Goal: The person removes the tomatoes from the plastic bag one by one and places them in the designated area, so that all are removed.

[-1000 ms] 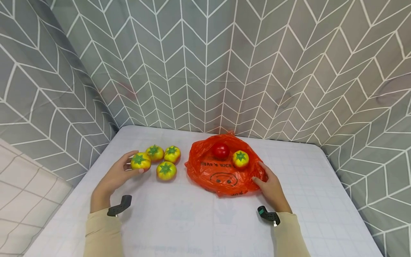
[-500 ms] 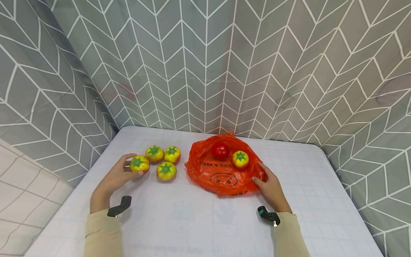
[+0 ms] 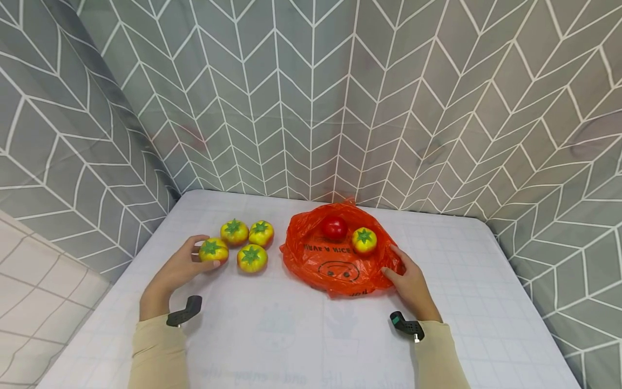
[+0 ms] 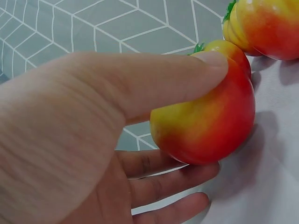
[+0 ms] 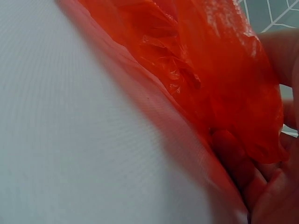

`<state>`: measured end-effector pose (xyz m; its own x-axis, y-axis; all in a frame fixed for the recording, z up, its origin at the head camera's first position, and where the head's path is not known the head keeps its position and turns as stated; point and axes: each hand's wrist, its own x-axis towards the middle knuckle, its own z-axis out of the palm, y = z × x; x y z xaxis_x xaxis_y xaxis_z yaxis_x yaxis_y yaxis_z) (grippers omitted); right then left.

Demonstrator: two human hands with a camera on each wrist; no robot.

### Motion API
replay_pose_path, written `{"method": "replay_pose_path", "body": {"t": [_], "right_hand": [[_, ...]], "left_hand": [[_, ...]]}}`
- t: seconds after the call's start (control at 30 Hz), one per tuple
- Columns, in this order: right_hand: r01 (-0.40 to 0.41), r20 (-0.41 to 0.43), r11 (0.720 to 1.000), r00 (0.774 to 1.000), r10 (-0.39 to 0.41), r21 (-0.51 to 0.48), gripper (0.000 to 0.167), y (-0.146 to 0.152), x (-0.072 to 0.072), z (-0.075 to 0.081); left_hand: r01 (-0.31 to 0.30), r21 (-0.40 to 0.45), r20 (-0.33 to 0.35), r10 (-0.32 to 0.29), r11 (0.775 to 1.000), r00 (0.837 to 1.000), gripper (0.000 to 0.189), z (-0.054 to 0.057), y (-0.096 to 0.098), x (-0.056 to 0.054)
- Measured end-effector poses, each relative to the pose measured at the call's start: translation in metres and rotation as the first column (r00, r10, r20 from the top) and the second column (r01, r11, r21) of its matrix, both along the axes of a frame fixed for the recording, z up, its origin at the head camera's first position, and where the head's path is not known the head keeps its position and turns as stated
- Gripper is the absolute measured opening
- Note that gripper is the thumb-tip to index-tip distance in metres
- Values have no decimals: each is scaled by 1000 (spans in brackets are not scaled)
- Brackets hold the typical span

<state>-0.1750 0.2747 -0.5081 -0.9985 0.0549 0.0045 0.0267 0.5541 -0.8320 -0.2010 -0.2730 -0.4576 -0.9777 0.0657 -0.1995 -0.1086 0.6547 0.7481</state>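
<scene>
On the left of the head view, my left hand (image 3: 176, 271) grips a yellow-and-red tomato (image 3: 214, 250) with a green leafy top. Its thumb lies across one side of the tomato (image 4: 210, 126) in the left wrist view, and the other fingers curl below. Close by sit three similar tomatoes, one at the back (image 3: 234, 232), one to the right (image 3: 261, 233) and one in front (image 3: 252, 259). My right hand (image 3: 413, 283) holds the right edge of a spread red plastic bag (image 3: 316, 265), thumb on top and some fingers behind the film (image 5: 233, 84).
A plain red tomato (image 3: 334, 228) and a yellow-red one (image 3: 364, 241) lie in the bag's opening. All of this is on a white-covered table (image 3: 301, 335). Patterned grey curtains (image 3: 330, 108) rise behind and at both sides.
My left hand has drawn its tomato slightly toward me, away from the back tomato, then a touch to the right. My right hand and the bag look the same.
</scene>
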Motion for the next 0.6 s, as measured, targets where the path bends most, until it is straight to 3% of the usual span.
{"method": "replay_pose_path", "body": {"t": [0.3, 0.6], "right_hand": [[1, -5, 1000, 1000, -1, -5, 67, 1, 0, 2], [2, 14, 1000, 1000, -1, -13, 65, -1, 2, 3]], "left_hand": [[4, -55, 22, -3, 998, 1000, 100, 1, 2, -1], [27, -54, 22, -26, 998, 999, 99, 1, 3, 2]]}}
